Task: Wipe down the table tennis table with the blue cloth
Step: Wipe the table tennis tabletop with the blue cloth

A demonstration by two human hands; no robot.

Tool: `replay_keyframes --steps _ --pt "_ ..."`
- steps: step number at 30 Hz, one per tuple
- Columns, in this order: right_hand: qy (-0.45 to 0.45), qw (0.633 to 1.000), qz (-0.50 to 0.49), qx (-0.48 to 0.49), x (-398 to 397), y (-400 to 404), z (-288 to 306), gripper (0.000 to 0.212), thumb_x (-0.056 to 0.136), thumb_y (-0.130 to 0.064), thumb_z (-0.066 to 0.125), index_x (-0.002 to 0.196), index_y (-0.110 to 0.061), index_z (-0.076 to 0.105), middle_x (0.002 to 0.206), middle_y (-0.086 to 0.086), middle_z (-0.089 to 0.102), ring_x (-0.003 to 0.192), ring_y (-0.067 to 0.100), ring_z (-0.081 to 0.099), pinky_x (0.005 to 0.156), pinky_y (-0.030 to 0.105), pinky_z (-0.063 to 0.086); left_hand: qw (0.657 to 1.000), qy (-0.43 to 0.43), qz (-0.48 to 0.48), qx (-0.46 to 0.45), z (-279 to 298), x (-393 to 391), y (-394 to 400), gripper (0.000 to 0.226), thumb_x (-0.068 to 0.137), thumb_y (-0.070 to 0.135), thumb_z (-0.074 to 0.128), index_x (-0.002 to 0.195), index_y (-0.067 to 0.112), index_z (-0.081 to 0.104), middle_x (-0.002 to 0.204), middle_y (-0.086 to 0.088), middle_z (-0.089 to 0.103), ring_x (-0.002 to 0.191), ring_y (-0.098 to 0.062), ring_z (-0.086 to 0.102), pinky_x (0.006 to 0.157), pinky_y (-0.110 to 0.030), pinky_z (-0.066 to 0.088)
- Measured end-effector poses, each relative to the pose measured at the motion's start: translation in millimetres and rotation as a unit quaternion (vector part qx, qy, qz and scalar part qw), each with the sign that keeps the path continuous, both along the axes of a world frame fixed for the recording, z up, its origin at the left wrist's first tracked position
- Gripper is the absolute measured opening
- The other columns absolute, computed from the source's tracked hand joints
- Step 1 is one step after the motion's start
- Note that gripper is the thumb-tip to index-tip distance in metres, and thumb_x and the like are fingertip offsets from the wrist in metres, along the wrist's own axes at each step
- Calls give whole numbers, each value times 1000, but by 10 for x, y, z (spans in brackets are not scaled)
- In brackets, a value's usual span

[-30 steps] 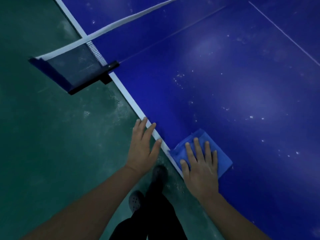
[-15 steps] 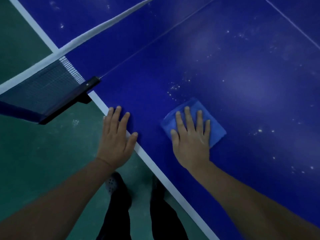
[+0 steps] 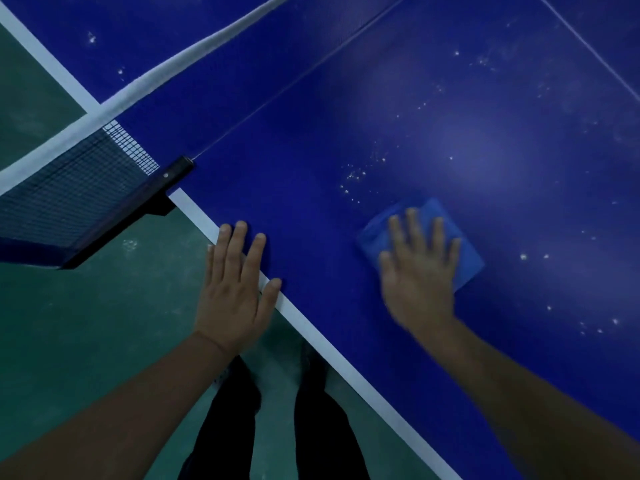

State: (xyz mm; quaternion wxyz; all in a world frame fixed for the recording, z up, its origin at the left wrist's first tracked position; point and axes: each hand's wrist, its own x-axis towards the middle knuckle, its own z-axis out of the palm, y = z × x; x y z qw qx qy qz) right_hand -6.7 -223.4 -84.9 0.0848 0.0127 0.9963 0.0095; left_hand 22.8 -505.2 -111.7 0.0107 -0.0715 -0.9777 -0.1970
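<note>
Blue terry-like fabric, folded into a rough square, lies flat on the deep blue surface (image 3: 485, 341) right of centre in the frame — this is the blue cloth (image 3: 464, 251), and the right hand (image 3: 419, 271) presses down on it with straight, spread fingers, palm covering its lower left part. The hand is slightly blurred. Its grip is apart: nothing is curled round the fabric, the fingers only lie on top of it.

The left hand (image 3: 235, 289) rests at lower centre with fingers straight and fanned, its grip likewise apart and holding nothing. Its fingertips reach onto the blue top while the palm lies over the white edge line (image 3: 311, 327) that runs diagonally from centre left to the bottom of the frame.

Pale specks (image 3: 356, 181) dot the surface just above and left of the cloth, with more scattered at the right. At the left, the net (image 3: 69, 192) with its white top band stretches toward the upper middle, fixed by a black clamp (image 3: 156, 192) at the edge. Green floor (image 3: 86, 323) fills the lower left — dark trouser legs (image 3: 277, 427) show at the bottom between the forearms.
</note>
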Motion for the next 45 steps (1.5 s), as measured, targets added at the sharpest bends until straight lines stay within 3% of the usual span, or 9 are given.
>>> replay_keyframes --steps 4,10,18,21,26,33,38,40,45 --pt "37 959 -274 -55 -210 14 78 65 100 -48 12 160 -25 14 168 -1 6 153 36 1 118 66 6 1000 -10 -6 21 39 -12 -29 62 104 44 22 154 9 27 163 -14 16 153 -30 5 123 -48 4" --pt "11 999 36 -28 328 -477 -56 59 103 -49 20 157 -25 24 165 3 21 151 40 15 119 64 10 999 1 -14 32 147 -92 -92 55 99 36 35 145 6 46 155 -17 35 147 -34 23 119 -55 18" --pt "59 946 -308 -85 -1444 344 0 63 101 -49 15 160 -27 12 168 -3 4 153 36 0 119 64 0 998 40 31 34 124 -334 -326 52 96 31 43 133 -4 52 145 -27 40 141 -43 29 118 -58 19" --pt "64 970 -222 -71 -1574 -289 -10 59 104 -45 20 160 -27 13 168 -2 6 153 36 3 119 64 3 999 39 24 22 55 -334 -309 54 97 31 38 134 -7 49 146 -29 38 144 -43 24 118 -57 20" --pt "15 994 108 -32 -872 -813 4 60 103 -48 16 158 -27 20 167 -1 15 153 35 9 120 61 7 998 51 26 18 -14 -333 -300 54 99 32 34 135 -7 46 147 -29 36 145 -43 23 119 -56 20" --pt "54 982 -169 -60 -1650 -413 57 58 104 -44 19 160 -29 12 168 -5 5 153 35 1 119 65 5 999 26 21 20 38 -344 -331 55 99 35 34 137 -3 46 148 -26 36 145 -41 23 117 -59 22" --pt "29 970 235 -47 -520 -1250 -24 57 103 -47 21 157 -28 23 166 0 19 152 38 11 118 66 10 997 41 20 55 150 -357 -403 48 97 26 43 131 -5 54 143 -27 42 138 -45 34 109 -63 30" --pt "2 963 268 -38 -488 -1029 4 55 103 -46 23 155 -29 26 165 -1 22 151 37 15 119 65 9 996 57 30 59 200 -349 -501 48 97 25 44 131 -7 54 143 -28 41 136 -47 35 111 -61 29" --pt "35 987 -142 -61 -1255 -468 66 57 105 -45 17 160 -31 12 168 -6 4 153 33 0 119 64 3 997 48 55 33 328 -343 -734 55 98 32 39 138 -4 49 149 -27 37 141 -45 28 119 -54 20"
